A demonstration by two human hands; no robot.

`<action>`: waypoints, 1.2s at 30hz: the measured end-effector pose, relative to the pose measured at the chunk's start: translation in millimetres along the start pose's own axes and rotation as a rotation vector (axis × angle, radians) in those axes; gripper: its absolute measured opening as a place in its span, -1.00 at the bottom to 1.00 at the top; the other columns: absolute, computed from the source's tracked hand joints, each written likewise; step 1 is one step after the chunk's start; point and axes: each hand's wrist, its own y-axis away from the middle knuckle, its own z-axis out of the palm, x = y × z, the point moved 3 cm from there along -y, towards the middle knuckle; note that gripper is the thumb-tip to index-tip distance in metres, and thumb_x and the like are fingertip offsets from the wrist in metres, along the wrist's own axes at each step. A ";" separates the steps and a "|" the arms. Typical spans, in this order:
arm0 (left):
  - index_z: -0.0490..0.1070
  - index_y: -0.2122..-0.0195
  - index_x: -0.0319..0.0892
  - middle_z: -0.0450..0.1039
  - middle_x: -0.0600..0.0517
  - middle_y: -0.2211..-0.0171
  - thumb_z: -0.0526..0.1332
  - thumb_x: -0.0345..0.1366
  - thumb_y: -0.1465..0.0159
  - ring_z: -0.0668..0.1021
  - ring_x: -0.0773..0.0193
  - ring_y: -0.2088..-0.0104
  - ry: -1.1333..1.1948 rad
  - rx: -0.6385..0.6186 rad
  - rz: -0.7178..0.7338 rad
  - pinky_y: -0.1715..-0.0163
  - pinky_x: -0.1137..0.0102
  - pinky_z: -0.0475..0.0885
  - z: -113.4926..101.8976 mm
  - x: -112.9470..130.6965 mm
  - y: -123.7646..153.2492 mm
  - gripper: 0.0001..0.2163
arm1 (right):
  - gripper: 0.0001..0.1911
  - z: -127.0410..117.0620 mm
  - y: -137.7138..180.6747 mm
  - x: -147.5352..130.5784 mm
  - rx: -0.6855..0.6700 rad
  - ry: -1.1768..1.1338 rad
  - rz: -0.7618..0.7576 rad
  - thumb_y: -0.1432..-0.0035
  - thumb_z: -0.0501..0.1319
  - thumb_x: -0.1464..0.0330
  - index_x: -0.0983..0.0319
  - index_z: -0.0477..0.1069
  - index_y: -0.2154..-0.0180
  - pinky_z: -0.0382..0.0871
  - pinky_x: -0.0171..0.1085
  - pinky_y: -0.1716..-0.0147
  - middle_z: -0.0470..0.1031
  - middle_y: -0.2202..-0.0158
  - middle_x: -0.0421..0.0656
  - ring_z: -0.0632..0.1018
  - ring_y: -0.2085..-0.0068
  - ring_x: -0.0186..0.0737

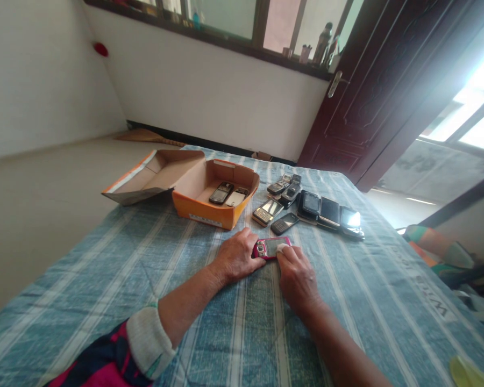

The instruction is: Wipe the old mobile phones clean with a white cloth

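A pink mobile phone (268, 247) lies flat on the blue striped cloth (145, 252). My left hand (236, 259) rests beside it, fingers curled against its left end, holding it still. My right hand (296, 279) presses a small white pad (281, 247) onto the phone's screen with pinched fingertips. Just beyond lie several other phones: a silver one (267, 211), a dark one (284, 223), and a row of black ones (329, 214).
An open orange cardboard box (210, 212) holds two phones (228, 194); its lid (145, 177) lies to the left. A dark wooden door (371, 91) stands at back right. The bed edge drops off at left. Coloured fabric (439, 250) lies at right.
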 end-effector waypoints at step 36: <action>0.39 0.31 -0.18 0.37 -0.05 0.26 0.27 -0.07 -0.12 0.48 0.15 0.29 -0.025 0.002 0.018 0.31 0.33 0.38 1.5 -0.5 -0.2 -0.72 | -0.71 1.4 -20.2 18.5 -0.148 0.090 0.192 -0.14 0.05 0.65 0.22 0.43 0.43 0.19 -0.23 0.32 0.43 0.32 -0.08 0.37 0.23 -0.13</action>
